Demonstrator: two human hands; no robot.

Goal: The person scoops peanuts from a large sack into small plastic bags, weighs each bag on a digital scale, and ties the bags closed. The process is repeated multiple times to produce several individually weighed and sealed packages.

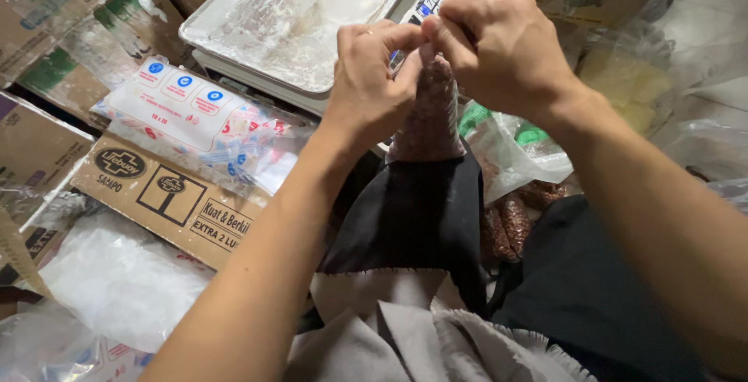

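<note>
Left hand (372, 78): fingers pinched shut on the neck of a small clear bag of reddish-brown grains (431, 113). Right hand (495, 47): fingers closed on the same neck, touching the left. Bag: upright above a black cloth (413, 214) on the lap, in front of a scale (288, 24). Filled bags (510, 222): beside the cloth's right edge. Cardboard box (167, 195): left. Risk: a slipped pinch would probably spill grains onto the cloth.
</note>
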